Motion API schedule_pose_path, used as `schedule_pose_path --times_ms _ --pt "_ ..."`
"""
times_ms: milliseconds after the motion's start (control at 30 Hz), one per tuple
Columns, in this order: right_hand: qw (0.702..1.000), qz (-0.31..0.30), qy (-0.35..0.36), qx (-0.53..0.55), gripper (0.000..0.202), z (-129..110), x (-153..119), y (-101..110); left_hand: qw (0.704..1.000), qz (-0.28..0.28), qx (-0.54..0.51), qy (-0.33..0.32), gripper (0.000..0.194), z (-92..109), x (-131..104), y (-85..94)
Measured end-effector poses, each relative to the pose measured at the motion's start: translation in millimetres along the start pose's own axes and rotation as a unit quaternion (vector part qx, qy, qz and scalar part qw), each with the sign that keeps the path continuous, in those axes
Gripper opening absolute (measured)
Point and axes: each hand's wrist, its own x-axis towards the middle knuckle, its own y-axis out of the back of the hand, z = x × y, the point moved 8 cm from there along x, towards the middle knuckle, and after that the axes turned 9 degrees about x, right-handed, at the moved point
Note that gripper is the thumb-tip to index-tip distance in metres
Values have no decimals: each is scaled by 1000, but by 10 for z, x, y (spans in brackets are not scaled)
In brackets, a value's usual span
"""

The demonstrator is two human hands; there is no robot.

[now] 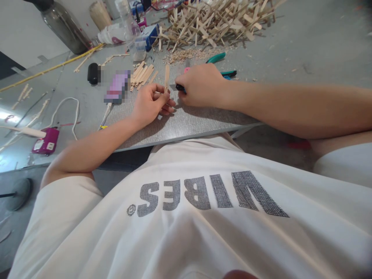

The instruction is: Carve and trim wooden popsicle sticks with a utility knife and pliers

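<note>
My left hand (154, 101) pinches a flat wooden craft stick (167, 73) near its lower end, and the stick points away from me. Closed around a utility knife (180, 88) with a dark handle is my right hand (199, 86). The knife's blade points left, close beside the stick; whether it touches the wood I cannot tell. Left of the stick lies a small bunch of craft sticks (142, 74). Pliers with green handles (216, 58) lie just beyond my right hand, partly hidden by it.
A big heap of wooden sticks (212, 23) covers the back of the table, with wood shavings (188, 55) before it. Leftward are a phone (118, 86) on a cable, a black case (93, 73), a blue box (148, 37), a dark bottle (65, 27) and a magenta charger (48, 141).
</note>
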Motion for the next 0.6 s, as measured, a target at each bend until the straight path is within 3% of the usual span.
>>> schedule_pose_path --times_ms 267,400,600 --pt "999 -8 9 41 53 -135 -130 8 1000 3 -1 1 26 16 -18 0" --pt "995 9 12 103 57 -51 -77 -32 1000 2 -2 8 26 31 -21 -5" --pt "1000 -5 2 17 44 8 -54 -46 1000 3 -6 26 25 39 -38 -2"
